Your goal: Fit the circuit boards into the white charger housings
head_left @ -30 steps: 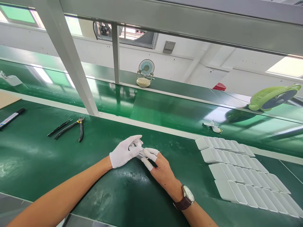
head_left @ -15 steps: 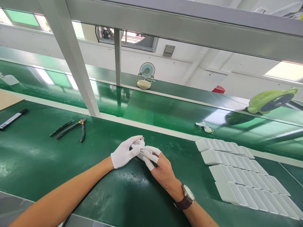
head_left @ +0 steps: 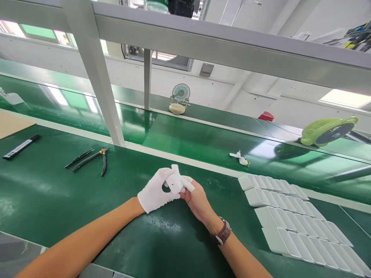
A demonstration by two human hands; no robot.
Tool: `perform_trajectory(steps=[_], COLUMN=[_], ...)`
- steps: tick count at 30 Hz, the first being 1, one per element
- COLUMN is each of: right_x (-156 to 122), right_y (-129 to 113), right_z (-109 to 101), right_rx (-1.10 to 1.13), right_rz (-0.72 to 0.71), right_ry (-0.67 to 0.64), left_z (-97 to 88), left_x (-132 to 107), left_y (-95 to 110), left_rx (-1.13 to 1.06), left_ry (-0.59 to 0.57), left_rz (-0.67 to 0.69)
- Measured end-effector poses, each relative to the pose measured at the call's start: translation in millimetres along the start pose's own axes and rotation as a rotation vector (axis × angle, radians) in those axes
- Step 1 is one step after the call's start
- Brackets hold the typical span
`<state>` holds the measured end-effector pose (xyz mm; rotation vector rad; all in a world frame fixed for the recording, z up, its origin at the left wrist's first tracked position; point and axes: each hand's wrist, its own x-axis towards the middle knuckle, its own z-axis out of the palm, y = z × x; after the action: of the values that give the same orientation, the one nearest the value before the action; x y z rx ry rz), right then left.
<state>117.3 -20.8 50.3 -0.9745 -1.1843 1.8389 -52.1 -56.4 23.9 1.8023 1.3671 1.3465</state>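
At the near green workbench (head_left: 58,200), I held a small white part (head_left: 175,183) between both hands, just above the mat and near the bench's middle. My left hand (head_left: 156,191), in a white glove, was closed around the part's left side, and my right hand (head_left: 197,200), bare except for white finger cots, pinched it from the right, so the two hands touched. A brown-strapped wristwatch (head_left: 223,233) sat on my right wrist.

To the right, rows of white casings (head_left: 290,216) lay overlapped on the mat, well apart from my hands. At far left lay cutting pliers (head_left: 102,160) with black tweezers (head_left: 79,157) just beside them, and further left a marker pen (head_left: 21,146).

Beyond the bench's pale edge ran a glossy green conveyor belt (head_left: 188,139), carrying one small white piece (head_left: 239,158). A small desk fan (head_left: 179,98) stood on the far side, and a lime-green fan (head_left: 327,131) was at far right.
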Motion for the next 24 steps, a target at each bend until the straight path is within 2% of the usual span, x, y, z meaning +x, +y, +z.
perform_trajectory(steps=[3, 8, 21, 24], right_x=[2, 3, 1, 0], right_y=[6, 13, 19, 15], right_z=[7, 8, 2, -3], right_rx=[0.013, 0.029, -0.012, -0.039], right_rz=[0.043, 0.078, 0.007, -0.059], right_ry=[-0.055, -0.088, -0.016, 0.032], left_z=[1.1, -1.0, -1.7, -3.1], left_x=[0, 0, -1, 0], left_y=[-1, -6, -4, -2], left_rx=[0.051, 0.1, 0.035, -0.014], left_ry=[0.048, 0.035, 0.02, 0.028], left_rz=[0.053, 0.064, 0.142, 0.085])
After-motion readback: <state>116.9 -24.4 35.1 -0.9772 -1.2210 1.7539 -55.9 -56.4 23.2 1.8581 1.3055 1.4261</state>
